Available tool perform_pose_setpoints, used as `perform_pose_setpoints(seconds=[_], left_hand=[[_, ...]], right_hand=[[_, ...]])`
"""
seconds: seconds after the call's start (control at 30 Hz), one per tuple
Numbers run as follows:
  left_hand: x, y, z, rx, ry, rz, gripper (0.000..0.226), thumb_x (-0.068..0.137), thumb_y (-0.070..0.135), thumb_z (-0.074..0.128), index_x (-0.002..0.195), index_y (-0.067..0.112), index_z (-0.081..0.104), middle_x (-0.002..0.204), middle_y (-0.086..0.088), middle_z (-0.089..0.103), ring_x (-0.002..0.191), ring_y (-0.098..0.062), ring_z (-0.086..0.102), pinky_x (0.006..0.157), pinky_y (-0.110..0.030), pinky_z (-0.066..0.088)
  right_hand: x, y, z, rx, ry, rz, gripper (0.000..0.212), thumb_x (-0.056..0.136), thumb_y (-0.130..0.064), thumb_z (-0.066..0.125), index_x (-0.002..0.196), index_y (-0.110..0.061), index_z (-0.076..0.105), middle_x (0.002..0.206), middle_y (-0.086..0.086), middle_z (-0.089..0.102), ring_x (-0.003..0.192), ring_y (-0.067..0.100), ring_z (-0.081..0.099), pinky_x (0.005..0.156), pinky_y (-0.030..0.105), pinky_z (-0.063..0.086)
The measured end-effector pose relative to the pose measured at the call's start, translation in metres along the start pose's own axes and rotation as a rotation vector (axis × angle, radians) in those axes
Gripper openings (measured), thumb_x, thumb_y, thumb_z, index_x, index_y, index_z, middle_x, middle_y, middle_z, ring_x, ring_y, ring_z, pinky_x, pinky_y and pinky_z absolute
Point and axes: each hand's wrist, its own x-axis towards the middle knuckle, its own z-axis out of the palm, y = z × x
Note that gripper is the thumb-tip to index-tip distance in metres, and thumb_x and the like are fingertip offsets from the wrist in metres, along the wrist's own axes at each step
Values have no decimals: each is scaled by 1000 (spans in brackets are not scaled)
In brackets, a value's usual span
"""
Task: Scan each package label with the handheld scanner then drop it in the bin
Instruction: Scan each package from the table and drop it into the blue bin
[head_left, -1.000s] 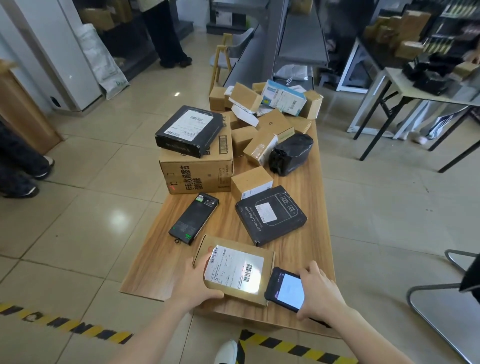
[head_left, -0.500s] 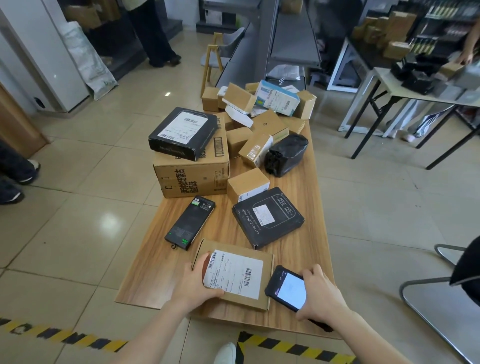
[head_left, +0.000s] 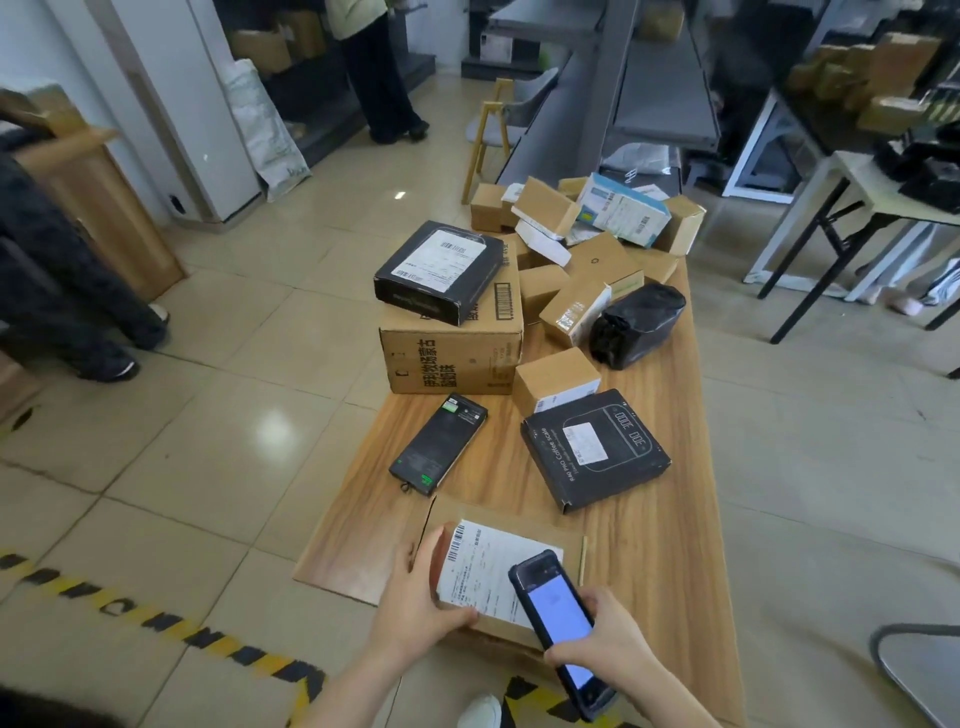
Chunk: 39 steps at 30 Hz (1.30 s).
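While the left hand (head_left: 415, 603) holds the left side of a flat cardboard package (head_left: 498, 513), fingers and thumb curled round the edge beside its white label (head_left: 483, 566), the right hand (head_left: 608, 642) holds the handheld scanner (head_left: 550, 608) over the package's right half, lit screen facing up. The right grip is wrapped round the scanner's lower body. The package sits at the near edge of the wooden bench (head_left: 654, 571). Farther along the bench lie a dark handheld device (head_left: 440, 444), a black scale box (head_left: 595, 449), a small cardboard box (head_left: 556, 376) just behind it, and a black wrapped parcel (head_left: 639, 325). A large carton (head_left: 452, 353) carries a black labelled box (head_left: 441, 270). Small boxes are heaped at the far end.
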Motion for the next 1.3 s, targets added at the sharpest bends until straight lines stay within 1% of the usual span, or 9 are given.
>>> perform_pose_setpoints(seconds=[0.2, 0.33, 0.47, 0.6, 0.77, 0.93, 1.07, 1.2, 1.3], left_hand=[[-56, -24, -33, -45, 230, -130, 103, 65, 43, 85, 146, 41, 20, 135, 11, 29, 121, -7, 42, 99, -26, 44], [-112, -53, -64, -45, 366, -256, 80, 85, 41, 69, 148, 40, 21, 132, 10, 35, 115, -13, 50, 90, -36, 52], [-180, -86, -98, -22, 470, -383, 63, 96, 39, 54, 150, 32, 24, 140, 4, 34, 119, -7, 41, 100, -25, 36], [-248, -121, -128, -80, 589, -517, 59, 95, 38, 56, 147, 30, 31, 135, 6, 36, 123, -10, 44, 105, -27, 37], [-309, -166, -160, -193, 779, -590, 55, 93, 34, 60, 143, 42, 37, 121, 15, 38, 110, 3, 45, 93, -19, 40], [-359, -228, -203, -262, 920, -658, 52, 94, 38, 58, 138, 53, 34, 121, 19, 37, 111, 2, 46, 92, -18, 41], [-397, -285, -251, -268, 1027, -725, 48, 96, 35, 56, 137, 51, 38, 121, 15, 40, 109, 0, 48, 92, -19, 41], [-424, -337, -297, -295, 1109, -799, 47, 96, 36, 56, 140, 45, 41, 126, 16, 40, 111, 3, 43, 85, -8, 36], [-436, -367, -323, -291, 1162, -846, 46, 95, 33, 59, 139, 40, 46, 124, 15, 40, 110, 1, 43, 92, -13, 35]], right_hand=[[-3, -18, 31, -48, -44, -136, 89, 45, -40, 83, 120, -25, 38, 99, -16, 47, 82, -2, 49, 54, 10, 35], [-8, -35, 76, -79, -128, -261, 94, 47, -33, 84, 129, -22, 40, 104, -15, 51, 87, 0, 53, 59, 9, 36], [-21, -75, 132, -197, -287, -355, 89, 51, -30, 85, 128, -20, 41, 105, -10, 52, 89, 7, 53, 62, 12, 40], [-41, -121, 192, -307, -441, -455, 86, 46, -30, 83, 123, -20, 44, 104, -10, 57, 89, 4, 56, 65, 18, 46], [-67, -177, 272, -381, -565, -593, 70, 51, -16, 82, 112, -22, 47, 97, -16, 57, 83, -3, 55, 55, 13, 40], [-95, -240, 372, -489, -679, -676, 62, 55, -12, 81, 107, -20, 48, 100, -8, 59, 87, 4, 57, 57, 17, 42], [-125, -289, 462, -582, -722, -728, 67, 52, -14, 82, 112, -13, 50, 104, -2, 61, 88, 11, 59, 57, 18, 42], [-146, -326, 536, -671, -746, -792, 75, 45, -25, 80, 113, -18, 50, 106, -3, 60, 92, 12, 57, 56, 16, 40], [-152, -345, 577, -756, -746, -794, 72, 47, -28, 81, 111, -22, 47, 104, -5, 58, 90, 9, 56, 57, 17, 42]])
